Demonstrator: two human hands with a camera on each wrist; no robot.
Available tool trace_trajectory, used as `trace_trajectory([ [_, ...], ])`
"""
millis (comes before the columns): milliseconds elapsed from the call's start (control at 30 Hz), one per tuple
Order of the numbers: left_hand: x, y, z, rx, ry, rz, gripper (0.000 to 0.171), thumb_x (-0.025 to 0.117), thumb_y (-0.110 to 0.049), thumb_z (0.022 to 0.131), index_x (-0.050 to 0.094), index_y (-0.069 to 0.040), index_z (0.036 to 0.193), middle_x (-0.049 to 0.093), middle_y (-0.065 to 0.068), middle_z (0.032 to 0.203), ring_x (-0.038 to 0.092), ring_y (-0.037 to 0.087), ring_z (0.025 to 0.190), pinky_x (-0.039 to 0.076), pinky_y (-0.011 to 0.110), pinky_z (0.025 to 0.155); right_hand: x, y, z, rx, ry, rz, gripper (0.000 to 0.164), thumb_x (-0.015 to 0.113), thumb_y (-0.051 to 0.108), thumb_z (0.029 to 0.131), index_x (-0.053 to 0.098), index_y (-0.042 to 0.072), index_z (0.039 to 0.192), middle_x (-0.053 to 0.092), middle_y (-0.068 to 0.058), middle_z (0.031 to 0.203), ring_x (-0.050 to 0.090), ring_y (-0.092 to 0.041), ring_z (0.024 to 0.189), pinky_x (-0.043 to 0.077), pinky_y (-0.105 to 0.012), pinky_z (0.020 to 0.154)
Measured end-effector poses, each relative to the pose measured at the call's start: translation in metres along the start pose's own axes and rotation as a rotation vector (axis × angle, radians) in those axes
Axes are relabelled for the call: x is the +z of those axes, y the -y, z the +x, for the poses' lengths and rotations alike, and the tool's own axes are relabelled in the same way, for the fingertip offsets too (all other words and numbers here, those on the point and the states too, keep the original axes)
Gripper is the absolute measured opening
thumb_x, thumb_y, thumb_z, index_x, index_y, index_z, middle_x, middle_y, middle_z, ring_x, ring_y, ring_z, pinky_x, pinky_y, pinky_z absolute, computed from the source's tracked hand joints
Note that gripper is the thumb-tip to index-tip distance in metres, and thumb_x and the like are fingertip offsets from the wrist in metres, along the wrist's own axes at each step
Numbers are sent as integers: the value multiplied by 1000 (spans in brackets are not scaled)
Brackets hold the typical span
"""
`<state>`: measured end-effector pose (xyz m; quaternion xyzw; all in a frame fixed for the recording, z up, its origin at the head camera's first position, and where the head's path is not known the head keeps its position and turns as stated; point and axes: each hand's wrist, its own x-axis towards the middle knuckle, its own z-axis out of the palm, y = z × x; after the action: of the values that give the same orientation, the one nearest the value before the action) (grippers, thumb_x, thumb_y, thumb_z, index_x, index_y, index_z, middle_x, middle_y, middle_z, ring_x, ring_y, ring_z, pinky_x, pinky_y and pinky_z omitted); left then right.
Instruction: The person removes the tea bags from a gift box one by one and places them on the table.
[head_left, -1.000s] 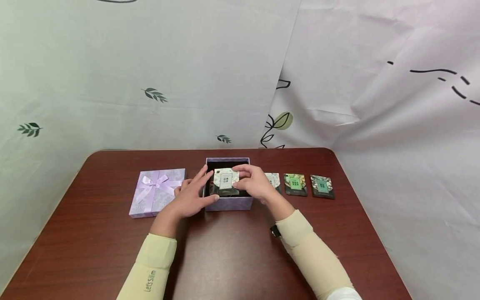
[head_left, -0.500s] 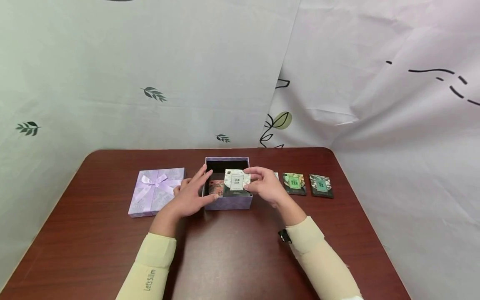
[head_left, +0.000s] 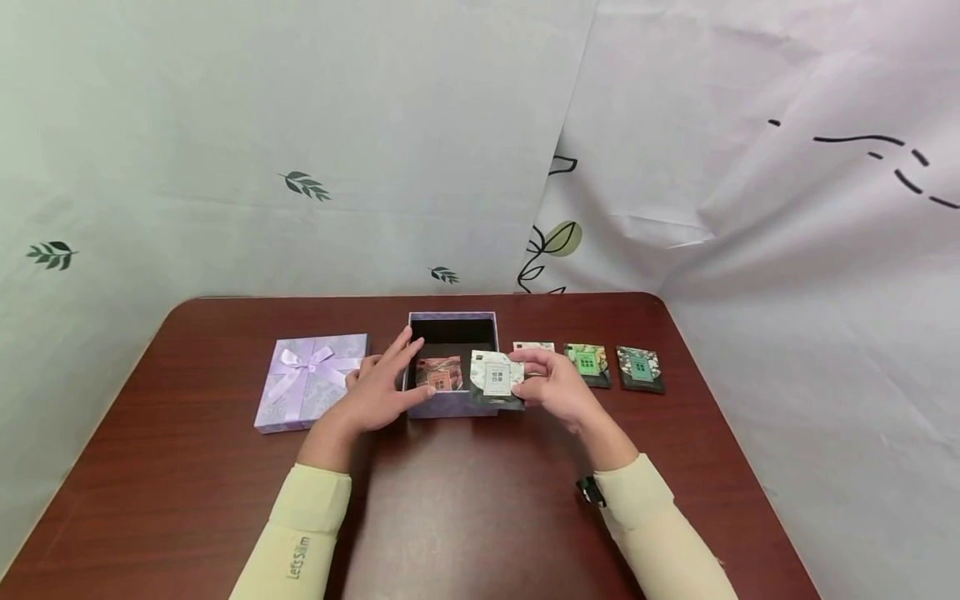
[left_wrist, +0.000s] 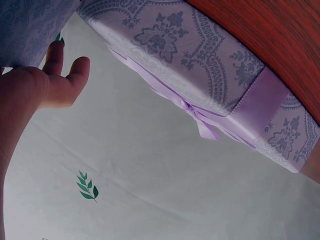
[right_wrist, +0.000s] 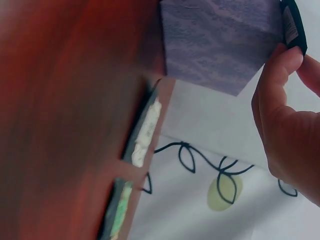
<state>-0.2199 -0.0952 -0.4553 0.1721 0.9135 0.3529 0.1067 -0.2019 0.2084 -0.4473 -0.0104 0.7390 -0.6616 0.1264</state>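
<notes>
My right hand (head_left: 561, 390) pinches a white and dark green tea sachet (head_left: 497, 379) by its right edge, thumb and fingers on it. In the head view that sachet overlaps the front right corner of a purple patterned gift box (head_left: 442, 407). An orange-red sachet (head_left: 442, 372) lies inside the box's dark interior, at the front left. At the box's left side, my left hand (head_left: 378, 390) has its fingers spread along the wall, thumb by the front rim. In the left wrist view its curved fingers (left_wrist: 75, 82) show beside the box wall (left_wrist: 30, 32).
Left of the box lies its purple lid (head_left: 311, 383) with a ribbon bow. To the right are a pale sachet (head_left: 532, 345) partly behind my right hand, a green sachet (head_left: 588, 364) and a dark green one (head_left: 640, 369). A printed cloth (head_left: 420, 167) hangs behind the table.
My right hand has moved the white sachet rightward and toward me, from over the box's middle to its front right corner, uncovering the orange-red sachet. My left hand stays at the box.
</notes>
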Motion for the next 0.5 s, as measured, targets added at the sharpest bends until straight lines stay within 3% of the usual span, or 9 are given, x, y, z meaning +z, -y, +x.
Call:
trace_trajectory([
  [233,0,2,0,-3,-2,1,83,67,-48,93,26,-22,161,2,-7,167,17,50,139,4,74,98,-10,-9,-10,4,8,31,48,67,-12,83,60,-4,130,67,-16,108,64,-20,80,55,-33,65],
  [500,2,0,0,-1,-2,0,82,67,-45,93,27,-21,160,3,-6,167,18,51,138,3,76,97,-23,-17,-21,21,-1,-14,48,67,-9,85,58,-4,132,65,-17,108,62,-22,84,56,-34,69],
])
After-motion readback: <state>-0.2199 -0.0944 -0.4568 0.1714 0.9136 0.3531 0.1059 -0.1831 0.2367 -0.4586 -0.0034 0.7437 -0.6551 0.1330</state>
